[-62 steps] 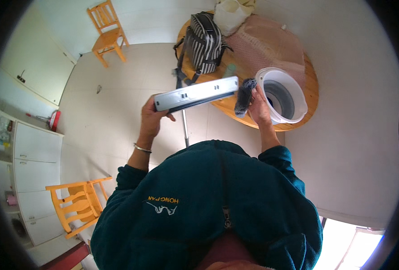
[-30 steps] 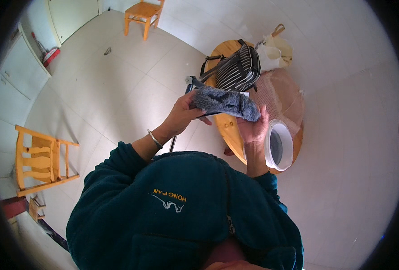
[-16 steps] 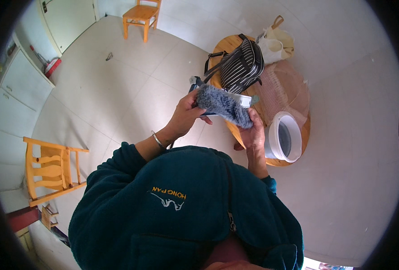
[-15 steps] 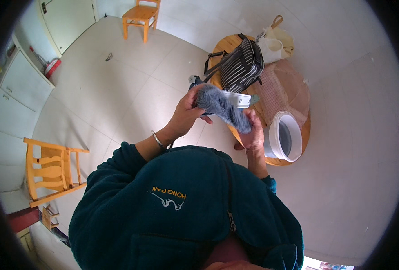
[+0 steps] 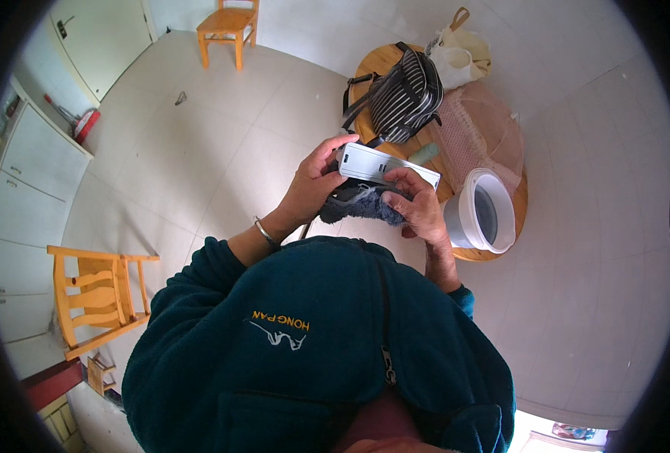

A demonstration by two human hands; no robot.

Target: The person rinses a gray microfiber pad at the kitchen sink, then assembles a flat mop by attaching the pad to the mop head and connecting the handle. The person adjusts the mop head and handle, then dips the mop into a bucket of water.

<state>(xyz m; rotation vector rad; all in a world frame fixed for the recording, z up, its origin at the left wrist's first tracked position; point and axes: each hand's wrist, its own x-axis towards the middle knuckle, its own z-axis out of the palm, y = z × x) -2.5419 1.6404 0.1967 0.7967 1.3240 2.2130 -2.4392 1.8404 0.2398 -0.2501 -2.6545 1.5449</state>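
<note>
A long white plastic plate (image 5: pixel 372 162), which looks like a flat mop head, is held up in front of my chest. A dark grey fluffy mop pad (image 5: pixel 361 209) hangs along its near side, partly off the plate. My left hand (image 5: pixel 316 181), wearing a silver bangle, grips the plate's left end, thumb on the near side. My right hand (image 5: pixel 419 204) is closed on the pad's right part, its fingers against the plate's near edge. How the pad is joined to the plate is hidden.
A round wooden table (image 5: pixel 372 64) bears a striped backpack (image 5: pixel 409 98), a cloth bag (image 5: pixel 459 62), a pink mesh food cover (image 5: pixel 480 132) and a white bucket (image 5: pixel 463 219). One wooden chair (image 5: pixel 101 298) stands at left, another chair (image 5: pixel 229 26) farther off. White cabinets (image 5: pixel 29 196) line the left wall.
The mop head has turned, so the white plate now shows and the pad hangs on the near side. My right hand has shifted from the pad's end to its near edge.
</note>
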